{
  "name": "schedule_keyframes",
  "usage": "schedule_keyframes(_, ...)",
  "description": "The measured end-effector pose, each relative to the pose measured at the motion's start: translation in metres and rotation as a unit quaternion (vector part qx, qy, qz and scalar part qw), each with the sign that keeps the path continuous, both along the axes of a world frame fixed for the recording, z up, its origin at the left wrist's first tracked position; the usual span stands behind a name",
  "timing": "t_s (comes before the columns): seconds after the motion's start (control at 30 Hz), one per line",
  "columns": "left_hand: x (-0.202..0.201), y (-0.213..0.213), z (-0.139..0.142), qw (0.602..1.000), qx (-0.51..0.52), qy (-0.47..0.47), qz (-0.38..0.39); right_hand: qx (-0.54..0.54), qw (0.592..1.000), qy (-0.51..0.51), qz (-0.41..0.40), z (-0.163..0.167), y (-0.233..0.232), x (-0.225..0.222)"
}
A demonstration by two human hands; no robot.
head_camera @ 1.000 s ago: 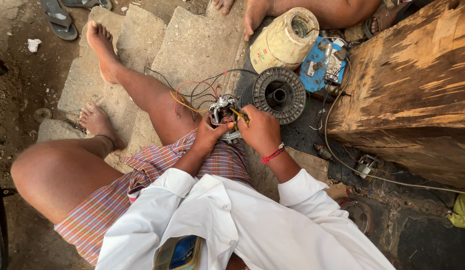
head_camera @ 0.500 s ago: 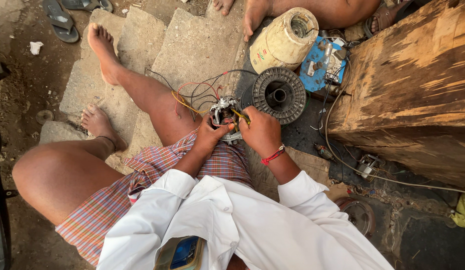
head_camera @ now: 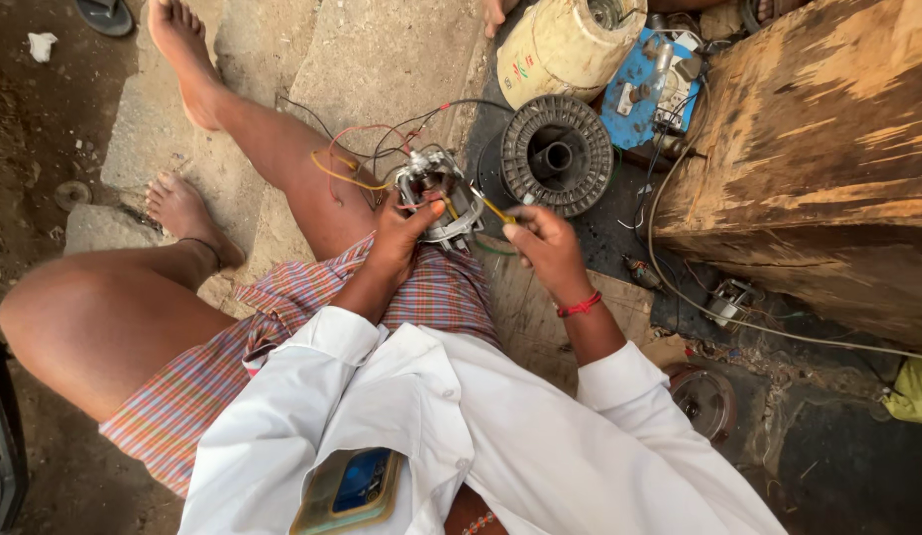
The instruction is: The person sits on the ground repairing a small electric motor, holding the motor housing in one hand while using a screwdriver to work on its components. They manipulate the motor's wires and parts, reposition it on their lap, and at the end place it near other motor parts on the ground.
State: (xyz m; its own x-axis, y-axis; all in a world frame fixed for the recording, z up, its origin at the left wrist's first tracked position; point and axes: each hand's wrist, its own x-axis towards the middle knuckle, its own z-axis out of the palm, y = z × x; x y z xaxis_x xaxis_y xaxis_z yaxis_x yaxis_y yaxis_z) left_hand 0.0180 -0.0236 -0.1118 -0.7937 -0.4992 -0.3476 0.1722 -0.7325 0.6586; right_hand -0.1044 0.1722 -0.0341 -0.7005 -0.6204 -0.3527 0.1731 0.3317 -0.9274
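My left hand (head_camera: 399, 230) grips a small round metal motor stator (head_camera: 436, 188) resting on my thigh. Red, black and yellow wires (head_camera: 354, 159) trail from it to the left. My right hand (head_camera: 542, 236) is pinched on a thin yellow strip (head_camera: 494, 208) that runs from my fingers to the stator's right side. A red thread circles my right wrist.
A ribbed black wire spool (head_camera: 557, 156) lies just beyond my hands. A cream spool (head_camera: 562, 42) and a blue board with parts (head_camera: 647, 87) sit behind it. A big wooden block (head_camera: 817, 159) fills the right. Another person's feet show at the top.
My right hand has drawn away to the right from the stator, pulling the yellow strip with it. The left hand keeps its hold.
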Motion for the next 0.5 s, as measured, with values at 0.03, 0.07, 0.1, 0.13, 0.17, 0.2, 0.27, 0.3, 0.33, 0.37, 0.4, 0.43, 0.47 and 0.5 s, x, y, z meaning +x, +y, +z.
schedule_keyframes(0.03, -0.001, -0.002, 0.0, 1.0, 0.004, 0.016, 0.011, -0.01, 0.999, -0.039, -0.025, -0.007, 0.004, 0.0)
schedule_keyframes(0.07, 0.0, -0.003, 0.001, 1.0, 0.022, 0.014, 0.012, -0.034, 0.996, -0.076, -0.042, -0.013, 0.007, 0.001)
schedule_keyframes(0.1, 0.001, -0.004, 0.001, 0.999, 0.041, 0.012, 0.013, -0.056, 0.99, -0.114, -0.06, -0.019, 0.011, 0.004)
schedule_keyframes(0.13, 0.001, -0.005, 0.002, 0.998, 0.058, 0.01, 0.015, -0.079, 0.982, -0.151, -0.077, -0.025, 0.011, 0.005)
schedule_keyframes(0.17, 0.001, -0.006, 0.002, 0.998, 0.058, 0.019, 0.017, -0.092, 0.981, -0.151, -0.08, -0.03, 0.011, 0.005)
schedule_keyframes(0.2, 0.002, -0.006, 0.002, 0.998, 0.059, 0.026, 0.018, -0.103, 0.979, -0.152, -0.084, -0.035, 0.009, 0.006)
schedule_keyframes(0.27, 0.004, -0.005, 0.002, 0.996, 0.074, 0.038, 0.012, -0.082, 0.984, -0.128, -0.092, -0.044, 0.006, 0.014)
schedule_keyframes(0.3, 0.006, -0.005, 0.002, 0.995, 0.087, 0.045, 0.005, -0.048, 0.989, -0.103, -0.094, -0.049, 0.003, 0.019)
schedule_keyframes(0.33, 0.006, -0.005, 0.002, 0.994, 0.098, 0.054, 0.0, -0.015, 0.993, -0.076, -0.093, -0.053, -0.001, 0.023)
schedule_keyframes(0.37, 0.006, -0.006, 0.002, 0.993, 0.105, 0.058, -0.002, -0.033, 0.996, -0.037, -0.07, -0.056, -0.006, 0.029)
schedule_keyframes(0.4, 0.006, -0.006, 0.001, 0.992, 0.112, 0.062, -0.002, -0.05, 0.998, 0.002, -0.044, -0.059, -0.011, 0.036)
schedule_keyframes(0.43, 0.006, -0.006, 0.001, 0.991, 0.119, 0.066, -0.001, -0.066, 0.997, 0.04, -0.016, -0.06, -0.016, 0.043)
schedule_keyframes(0.47, 0.006, -0.006, 0.002, 0.991, 0.117, 0.058, 0.006, -0.075, 0.997, 0.021, -0.03, -0.061, -0.02, 0.049)
schedule_keyframes(0.5, 0.005, -0.006, 0.002, 0.992, 0.115, 0.05, 0.014, -0.084, 0.996, 0.002, -0.042, -0.062, -0.024, 0.054)
